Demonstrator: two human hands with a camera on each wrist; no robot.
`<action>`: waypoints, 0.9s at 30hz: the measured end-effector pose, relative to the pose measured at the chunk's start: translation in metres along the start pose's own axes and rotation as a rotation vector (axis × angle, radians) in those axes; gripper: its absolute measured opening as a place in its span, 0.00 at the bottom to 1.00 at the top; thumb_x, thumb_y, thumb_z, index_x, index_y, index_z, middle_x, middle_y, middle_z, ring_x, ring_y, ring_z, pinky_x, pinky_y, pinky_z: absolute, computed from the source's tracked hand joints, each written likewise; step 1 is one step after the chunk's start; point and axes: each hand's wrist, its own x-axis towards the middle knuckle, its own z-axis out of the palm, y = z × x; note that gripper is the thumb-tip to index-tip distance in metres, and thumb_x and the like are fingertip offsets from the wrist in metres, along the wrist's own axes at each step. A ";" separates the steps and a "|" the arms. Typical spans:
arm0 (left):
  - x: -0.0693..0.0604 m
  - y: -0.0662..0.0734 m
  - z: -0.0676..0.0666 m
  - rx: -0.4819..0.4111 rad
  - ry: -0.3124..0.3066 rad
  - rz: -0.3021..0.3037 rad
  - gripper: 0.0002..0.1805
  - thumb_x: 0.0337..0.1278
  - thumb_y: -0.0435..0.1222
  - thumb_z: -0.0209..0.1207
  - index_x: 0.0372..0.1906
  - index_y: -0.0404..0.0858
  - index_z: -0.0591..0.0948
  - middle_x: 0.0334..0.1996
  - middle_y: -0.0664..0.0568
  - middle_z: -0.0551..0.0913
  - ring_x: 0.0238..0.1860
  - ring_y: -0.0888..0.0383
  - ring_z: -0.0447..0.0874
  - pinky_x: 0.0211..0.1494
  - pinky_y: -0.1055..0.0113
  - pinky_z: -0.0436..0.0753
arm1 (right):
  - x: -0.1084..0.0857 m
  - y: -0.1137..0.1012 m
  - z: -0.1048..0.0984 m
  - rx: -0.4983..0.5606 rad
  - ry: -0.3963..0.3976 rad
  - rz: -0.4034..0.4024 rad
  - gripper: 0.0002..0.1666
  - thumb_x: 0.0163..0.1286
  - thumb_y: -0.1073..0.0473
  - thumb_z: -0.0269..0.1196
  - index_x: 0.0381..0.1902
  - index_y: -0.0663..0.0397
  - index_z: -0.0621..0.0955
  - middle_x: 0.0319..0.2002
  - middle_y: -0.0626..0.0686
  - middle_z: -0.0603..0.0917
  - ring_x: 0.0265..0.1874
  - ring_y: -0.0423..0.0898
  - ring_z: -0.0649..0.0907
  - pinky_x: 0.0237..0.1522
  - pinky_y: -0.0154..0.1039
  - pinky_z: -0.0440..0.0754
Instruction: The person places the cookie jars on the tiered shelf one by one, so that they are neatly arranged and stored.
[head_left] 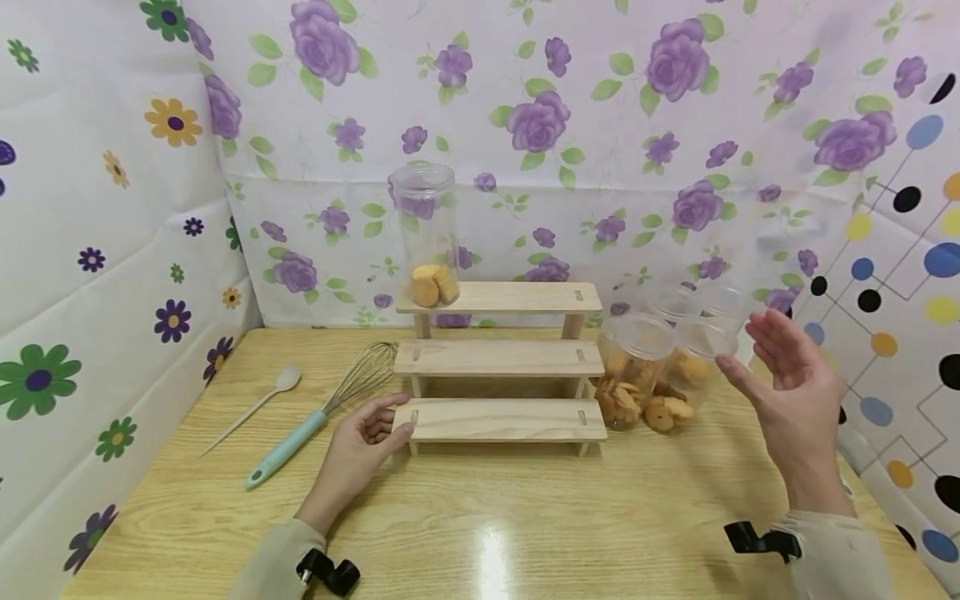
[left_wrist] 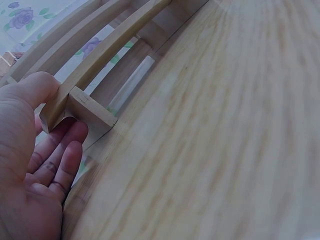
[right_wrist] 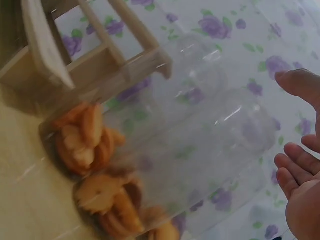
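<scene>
A: Your left hand [head_left: 363, 439] is pinching the pale wooden three-tier rack [head_left: 498, 419], mid-frame.
B: And your spread, empty right hand [head_left: 797, 396] is hovering near clear cylindrical cookie jars [head_left: 637, 360], centre-right; steadying the rack should help.

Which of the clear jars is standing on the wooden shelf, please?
The clear jar at the left end of the top tier; the other jars stand grouped beside the shelf's right end.

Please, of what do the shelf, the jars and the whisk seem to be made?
Shelf: wood, pale and smooth; grain lines show. Jars: clear, glossy plastic or perhaps glass; cookies show through. Whisk: thin grey wires look like metal; the smooth, light-blue handle could be plastic or silicone.
</scene>
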 end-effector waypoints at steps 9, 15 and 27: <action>0.001 -0.001 0.001 0.000 -0.001 0.003 0.25 0.75 0.36 0.73 0.72 0.43 0.84 0.46 0.42 0.89 0.37 0.57 0.85 0.38 0.69 0.81 | -0.014 0.041 -0.008 -0.055 -0.088 0.022 0.48 0.68 0.78 0.76 0.83 0.59 0.72 0.74 0.52 0.81 0.69 0.41 0.81 0.68 0.24 0.76; 0.000 -0.001 0.001 0.000 0.001 0.004 0.25 0.75 0.36 0.73 0.72 0.42 0.84 0.46 0.42 0.88 0.36 0.57 0.84 0.38 0.69 0.81 | -0.019 0.059 -0.005 -0.223 -0.143 0.040 0.46 0.71 0.70 0.78 0.83 0.51 0.73 0.70 0.48 0.82 0.69 0.38 0.81 0.68 0.25 0.76; 0.000 -0.001 0.001 -0.001 0.007 0.004 0.25 0.75 0.35 0.73 0.72 0.41 0.84 0.46 0.41 0.88 0.36 0.58 0.84 0.38 0.69 0.81 | -0.025 0.089 -0.001 -0.335 -0.176 0.068 0.38 0.71 0.64 0.80 0.75 0.63 0.77 0.65 0.51 0.85 0.65 0.38 0.82 0.66 0.24 0.77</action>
